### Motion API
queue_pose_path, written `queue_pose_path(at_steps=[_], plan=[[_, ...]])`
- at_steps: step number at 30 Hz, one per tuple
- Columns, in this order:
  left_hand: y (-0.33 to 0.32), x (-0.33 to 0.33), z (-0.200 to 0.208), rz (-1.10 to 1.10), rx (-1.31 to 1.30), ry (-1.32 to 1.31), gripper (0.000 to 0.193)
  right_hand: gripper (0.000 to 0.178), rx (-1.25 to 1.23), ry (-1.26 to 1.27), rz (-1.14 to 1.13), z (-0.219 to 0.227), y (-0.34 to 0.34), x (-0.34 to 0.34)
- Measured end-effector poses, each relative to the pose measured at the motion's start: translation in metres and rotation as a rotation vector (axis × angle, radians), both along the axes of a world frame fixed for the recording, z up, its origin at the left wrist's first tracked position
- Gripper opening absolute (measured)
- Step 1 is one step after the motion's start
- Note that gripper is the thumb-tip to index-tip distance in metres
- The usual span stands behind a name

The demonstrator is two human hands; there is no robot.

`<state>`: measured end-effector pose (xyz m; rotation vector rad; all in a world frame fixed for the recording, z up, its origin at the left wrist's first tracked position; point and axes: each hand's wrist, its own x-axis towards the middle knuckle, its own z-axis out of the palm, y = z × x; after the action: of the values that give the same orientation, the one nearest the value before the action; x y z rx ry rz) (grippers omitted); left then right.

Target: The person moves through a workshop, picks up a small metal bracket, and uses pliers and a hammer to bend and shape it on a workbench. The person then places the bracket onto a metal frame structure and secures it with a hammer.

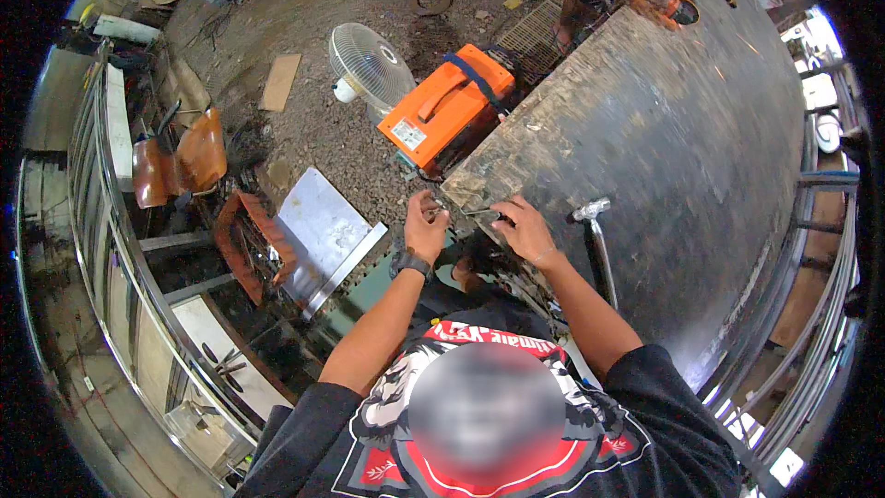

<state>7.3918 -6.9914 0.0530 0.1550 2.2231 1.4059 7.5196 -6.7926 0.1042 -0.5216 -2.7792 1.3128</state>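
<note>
Head view shows your left hand (427,229) curled, fingertips near the thumb, just left of the counter's (682,157) corner; you cannot tell whether it grips anything. Your right hand (528,226) bends its fingers at 1 thin piece (477,212) between your 2 hands, its grip unclear. Right of it, a hammer (601,244) lies on the counter; an orange machine (452,106) sits farther left.

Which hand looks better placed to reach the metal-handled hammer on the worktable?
Right, probably: the right hand is by the edge of the worktable, and the metal-handled hammer lies just to its right. The left hand is farther from it.
</note>
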Motion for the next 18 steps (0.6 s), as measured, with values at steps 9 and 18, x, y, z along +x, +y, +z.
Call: queue_pose_path(at_steps=[9, 18], plan=[[0.005, -0.037, -0.01, -0.125, 0.043, 0.2, 0.052, 0.033, -0.042, 0.201, 0.015, 0.005, -0.003, -0.043], [0.012, -0.041, 0.003, -0.19, 0.016, 0.349, 0.042, 0.034, -0.04, 0.148, 0.029, -0.013, -0.003, -0.05]])
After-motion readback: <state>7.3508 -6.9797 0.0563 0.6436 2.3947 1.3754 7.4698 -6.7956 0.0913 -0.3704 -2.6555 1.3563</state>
